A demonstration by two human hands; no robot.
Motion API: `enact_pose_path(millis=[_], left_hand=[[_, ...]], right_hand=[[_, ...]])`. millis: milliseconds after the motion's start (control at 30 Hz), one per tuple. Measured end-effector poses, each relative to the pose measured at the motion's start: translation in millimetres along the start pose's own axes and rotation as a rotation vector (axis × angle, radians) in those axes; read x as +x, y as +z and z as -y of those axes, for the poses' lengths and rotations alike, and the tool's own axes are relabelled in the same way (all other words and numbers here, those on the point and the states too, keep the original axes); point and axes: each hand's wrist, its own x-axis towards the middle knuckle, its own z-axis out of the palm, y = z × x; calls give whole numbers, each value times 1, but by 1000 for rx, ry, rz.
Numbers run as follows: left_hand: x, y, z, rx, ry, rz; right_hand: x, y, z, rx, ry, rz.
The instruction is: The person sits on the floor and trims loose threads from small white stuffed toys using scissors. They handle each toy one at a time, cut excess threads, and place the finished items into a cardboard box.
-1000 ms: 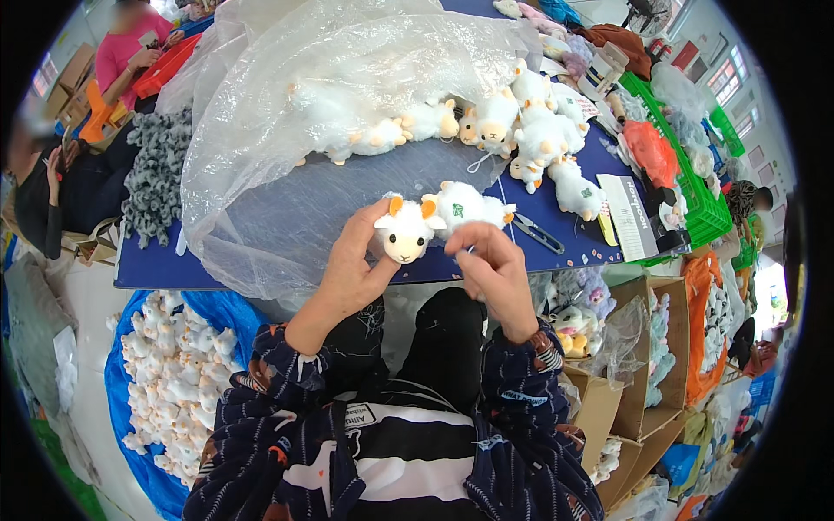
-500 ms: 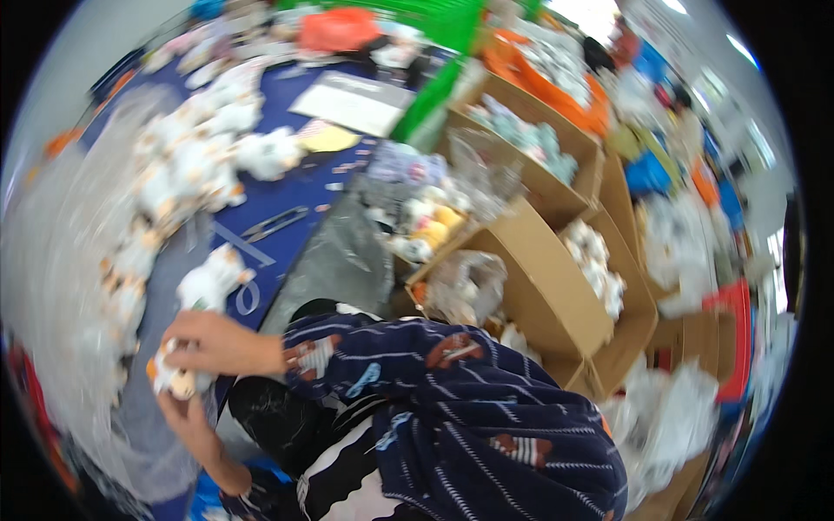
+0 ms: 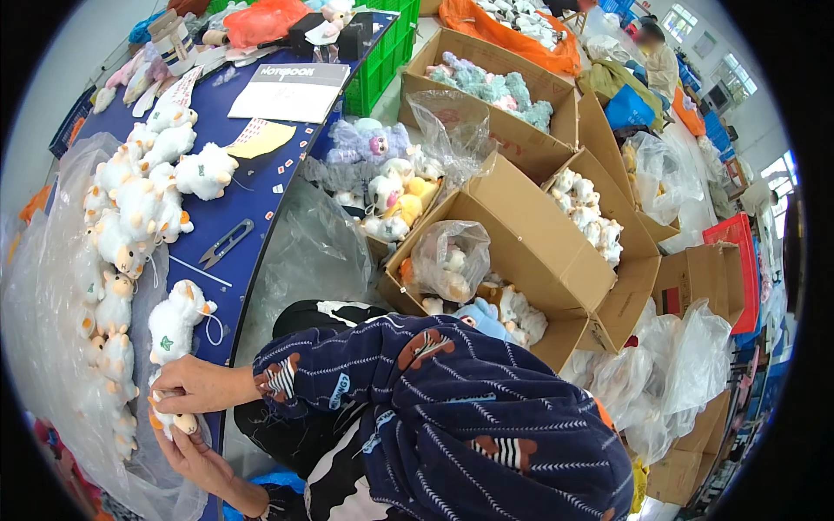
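So the view has been swung hard to the right since a second ago: the blue table [image 3: 261, 187] that was being faced head-on is now being seen along the left side, and the small white plush toy [image 3: 174, 419] that was being held up in the middle is now being kept low at the near-left corner, right at the table edge. It's being pinched between both hands, the right hand [image 3: 195, 385] closed over the top of it and the left hand [image 3: 195, 460] cupped under it, fingers curled in. Judging by that, the same toy is probably still being worked on while attention is being turned toward the boxes. Another white plush [image 3: 175, 318] is lying just beyond it, and a whole pile of white plush toys [image 3: 130, 195] is being spread along the clear plastic bag [image 3: 43, 286] further left. Thread snips [image 3: 226, 243] are sitting loose on the table. The right side is being crowded by open cardboard boxes [image 3: 539, 252] of bagged plush, so reaching across is being blocked by the dark patterned sleeve [image 3: 417, 382].
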Motion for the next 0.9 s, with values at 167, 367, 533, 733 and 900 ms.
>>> enact_pose_path(millis=[167,367,533,733,900], left_hand=[[11,-14,15,30,21,33],[13,-11,16,-162,-4,-7],[10,-16,5,-152,22,30],[5,-19,2,-33,12,33],[10,-43,18,646,350,68]], right_hand=[[1,3,-4,-49,0,52],[2,-16,14,-261,-37,248],[1,-5,12,-428,-174,242],[0,-5,8,-314,-123,190],[5,-8,11,-190,-19,141]])
